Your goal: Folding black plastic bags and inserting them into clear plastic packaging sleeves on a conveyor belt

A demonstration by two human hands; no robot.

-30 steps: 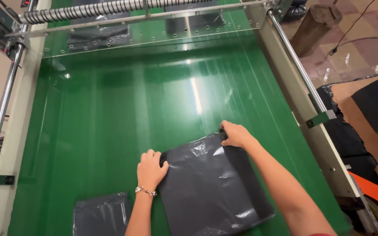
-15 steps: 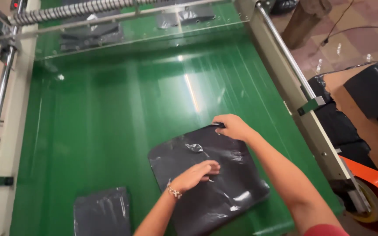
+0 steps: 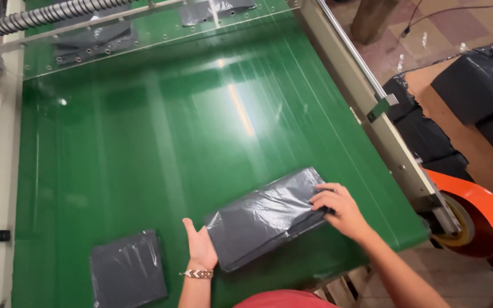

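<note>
Both hands are squaring a folded black plastic bag on the green belt, left hand flat against its near-left edge, right hand fingers curled gripping its right end.

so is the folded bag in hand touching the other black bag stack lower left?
Apart. The head view shows bare green belt between the folded bag and the smaller stack.
</note>
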